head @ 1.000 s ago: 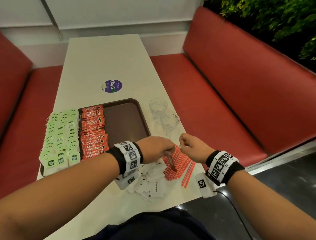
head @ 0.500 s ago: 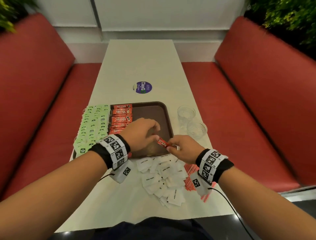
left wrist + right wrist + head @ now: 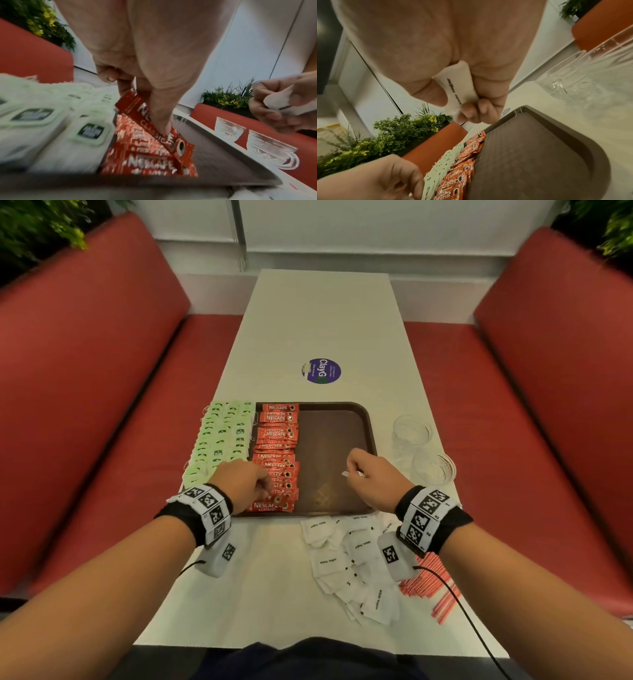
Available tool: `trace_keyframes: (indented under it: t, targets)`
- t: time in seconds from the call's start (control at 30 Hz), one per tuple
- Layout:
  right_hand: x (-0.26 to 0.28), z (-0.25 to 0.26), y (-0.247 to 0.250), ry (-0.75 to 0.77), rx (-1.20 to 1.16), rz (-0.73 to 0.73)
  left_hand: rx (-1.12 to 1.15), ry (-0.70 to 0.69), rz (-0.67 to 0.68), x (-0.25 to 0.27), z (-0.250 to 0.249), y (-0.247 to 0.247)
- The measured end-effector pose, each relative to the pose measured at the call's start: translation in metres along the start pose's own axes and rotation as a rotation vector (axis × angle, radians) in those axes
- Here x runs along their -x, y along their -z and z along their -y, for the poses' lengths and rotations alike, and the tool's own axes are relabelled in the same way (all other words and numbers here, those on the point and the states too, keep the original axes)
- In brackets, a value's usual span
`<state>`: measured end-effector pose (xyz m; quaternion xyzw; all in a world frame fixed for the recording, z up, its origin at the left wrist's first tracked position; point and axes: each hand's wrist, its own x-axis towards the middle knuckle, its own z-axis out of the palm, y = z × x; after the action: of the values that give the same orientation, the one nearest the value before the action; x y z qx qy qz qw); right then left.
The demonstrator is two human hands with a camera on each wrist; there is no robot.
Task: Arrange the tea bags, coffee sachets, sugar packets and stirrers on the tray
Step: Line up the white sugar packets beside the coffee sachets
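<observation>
Sugar packets (image 3: 356,563) and red stirrers (image 3: 435,587) lie loose on the table's (image 3: 322,316) near end. Beyond, over the brown tray (image 3: 368,422), the left hand (image 3: 241,484) pinches a Nescafé sachet (image 3: 152,120) between thumb and fingers above the sachet row (image 3: 275,453); the right hand (image 3: 373,479) clenches a white sugar packet (image 3: 455,86). Tea bags (image 3: 219,436) fill the tray's left side.

Tray (image 3: 337,440): green tea bags (image 3: 219,440) left, red sachets (image 3: 275,455) beside; white sugar packets (image 3: 346,559) and red stirrers (image 3: 431,587) lie off-tray, nearside.

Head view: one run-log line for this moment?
left hand: placing coffee sachet on red row | right hand: holding sugar packet over tray | stirrers: on table
</observation>
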<state>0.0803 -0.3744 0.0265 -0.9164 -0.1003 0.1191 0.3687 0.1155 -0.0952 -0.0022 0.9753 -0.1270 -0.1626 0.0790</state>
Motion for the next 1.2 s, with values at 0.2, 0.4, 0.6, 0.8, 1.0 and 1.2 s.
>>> trace_keyframes:
  t: [0.2, 0.4, 0.6, 0.8, 1.0, 1.2]
  targets:
    - [-0.004, -0.003, -0.002, -0.041, -0.031, -0.043, 0.046, 0.004, 0.010, 0.003, 0.008, -0.023]
    - [-0.009, -0.013, -0.005, -0.020, 0.005, -0.016, -0.124, -0.062, -0.034, -0.005, 0.003, -0.029]
    - [-0.009, -0.019, -0.004, -0.022, -0.016, -0.037, -0.147, -0.392, -0.062, 0.005, -0.040, -0.032]
    - [-0.003, -0.024, -0.006, -0.049, -0.078, 0.013, -0.381, -0.633, 0.083, 0.003, -0.074, -0.046]
    - [0.003, -0.028, -0.006, -0.037, -0.112, 0.011, -0.506, -0.662, 0.173, -0.007, -0.086, -0.040]
    - [0.001, -0.030, -0.004, -0.057, -0.220, 0.050, -0.489, -0.706, 0.177, -0.011, -0.088, -0.030]
